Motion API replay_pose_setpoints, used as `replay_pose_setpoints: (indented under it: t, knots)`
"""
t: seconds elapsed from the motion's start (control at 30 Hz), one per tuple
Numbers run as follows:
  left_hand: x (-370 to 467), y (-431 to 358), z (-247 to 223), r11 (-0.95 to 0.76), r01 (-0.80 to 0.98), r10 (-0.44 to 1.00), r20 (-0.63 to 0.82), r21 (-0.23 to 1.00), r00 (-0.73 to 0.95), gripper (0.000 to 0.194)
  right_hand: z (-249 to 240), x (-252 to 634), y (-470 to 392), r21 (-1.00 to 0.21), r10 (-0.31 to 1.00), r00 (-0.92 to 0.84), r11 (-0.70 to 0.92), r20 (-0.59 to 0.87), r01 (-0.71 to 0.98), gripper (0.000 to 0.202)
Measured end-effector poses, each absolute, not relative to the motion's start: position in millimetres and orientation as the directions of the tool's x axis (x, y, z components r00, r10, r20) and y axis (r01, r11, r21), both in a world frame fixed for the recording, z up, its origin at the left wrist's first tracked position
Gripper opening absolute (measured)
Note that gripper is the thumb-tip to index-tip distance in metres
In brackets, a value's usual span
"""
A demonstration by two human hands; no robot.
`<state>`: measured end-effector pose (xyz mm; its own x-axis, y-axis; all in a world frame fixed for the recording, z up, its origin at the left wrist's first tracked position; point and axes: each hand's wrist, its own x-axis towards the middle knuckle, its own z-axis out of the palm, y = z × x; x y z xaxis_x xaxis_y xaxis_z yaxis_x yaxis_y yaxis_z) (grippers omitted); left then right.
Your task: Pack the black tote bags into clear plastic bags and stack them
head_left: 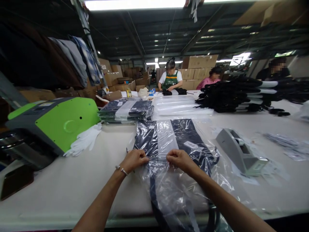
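Note:
A clear plastic bag (178,180) lies on the table in front of me, its near end trailing over the front edge. Inside it is a folded dark fabric item (185,130) with a pale grey middle band and a white label; dark straps run toward me. My left hand (135,159), with a bracelet on its wrist, pinches the plastic at the near left side of the folded part. Level with it, my right hand (180,158) pinches the plastic farther right, thumb and fingers pressed together. A short stretch of film spans the gap between them.
Packed dark items (125,109) are stacked beyond the bag. A green machine (70,124) with white gloves (84,140) stands left, near a phone (16,180). To the right are a grey tape dispenser (241,151) and black straps piled up (229,95). Co-workers sit or stand across the table.

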<state>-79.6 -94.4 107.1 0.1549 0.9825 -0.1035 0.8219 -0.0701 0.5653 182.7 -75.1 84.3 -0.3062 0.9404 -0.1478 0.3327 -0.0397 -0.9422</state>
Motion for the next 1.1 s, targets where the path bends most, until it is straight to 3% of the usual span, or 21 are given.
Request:
replay_pose_setpoints:
  t: [0.17,0.3,0.4,0.6,0.73,0.87,0.97,1.1]
  knots:
    - [-98,-102,99,-0.008,0.833,0.987,-0.131,0.553,0.096,0.023,86,176,-67,-0.737,0.911,-0.394,0.347,0.118,0.581,0.011]
    - [-107,-106,108,-0.02,0.88,0.989,-0.117,0.474,0.086,0.018,88,172,-62,-0.641,0.869,-0.472,0.448,0.148,0.624,0.017]
    - [-93,-106,115,-0.062,0.902,0.992,-0.073,0.428,0.102,0.019,87,172,-60,-0.665,0.905,-0.413,0.372,0.104,0.647,0.01]
    - [-32,-94,99,-0.254,0.905,0.958,0.218,0.342,0.187,0.022,79,175,-57,-0.668,0.937,-0.341,0.302,0.077,0.68,0.003]
    - [-16,-85,82,-0.233,0.905,0.966,0.19,0.356,0.174,0.018,77,181,-56,-0.612,0.945,-0.309,0.306,0.104,0.73,0.003]
    - [-19,-82,76,-0.221,0.882,0.97,0.183,0.416,0.158,0.018,101,226,-67,-0.732,0.956,-0.256,0.276,0.143,0.623,0.009]
    - [-20,-82,77,-0.222,0.873,0.971,0.178,0.435,0.158,0.016,135,303,-81,-0.787,0.97,0.012,0.188,0.241,0.587,0.025]
    - [-20,-80,76,-0.208,0.871,0.976,0.148,0.445,0.157,0.019,161,424,-95,-0.643,0.843,0.398,-0.083,0.362,0.762,0.033]
